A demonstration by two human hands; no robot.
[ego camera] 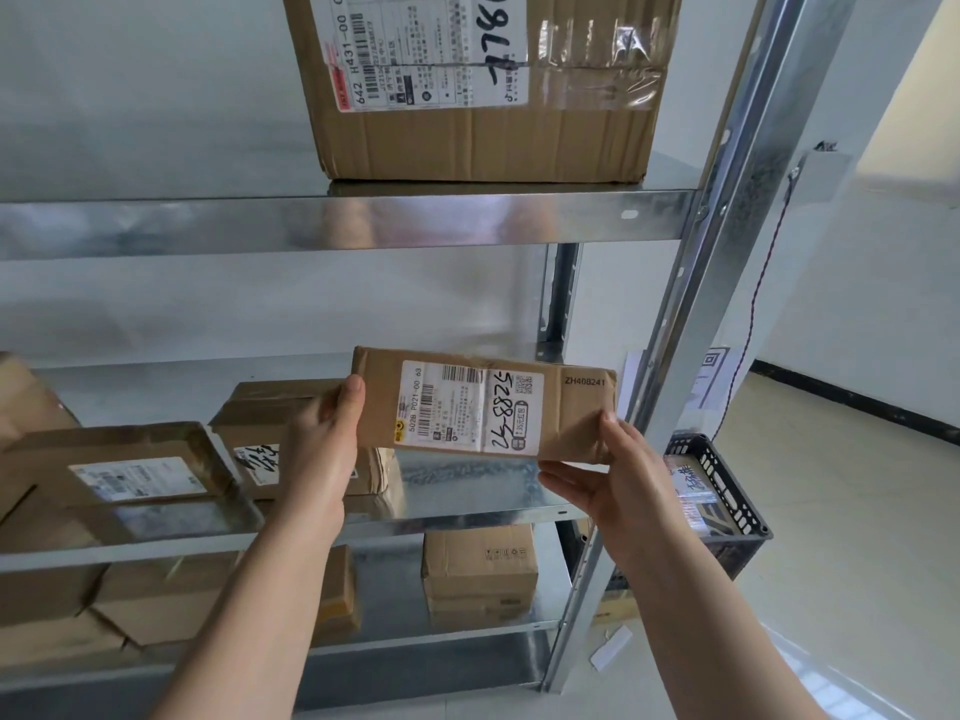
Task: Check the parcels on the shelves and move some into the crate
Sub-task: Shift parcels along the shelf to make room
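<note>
A flat brown cardboard parcel (566, 413) with a white label and handwritten digits is held up in front of the middle shelf (467, 491). My left hand (324, 449) grips its left end with the thumb on the front. At the parcel's lower right corner, my right hand (623, 485) holds it with the thumb up the side and fingers beneath. A black plastic crate (727, 501) stands on the floor to the right of the rack, with parcels inside.
A large taped box (483, 127) sits on the upper shelf. Several cardboard parcels (130, 465) lie on the middle shelf's left, more boxes (478, 569) on the lower shelf. The rack's metal upright (691, 324) stands between the parcel and the crate. A paper scrap (613, 649) lies on the floor.
</note>
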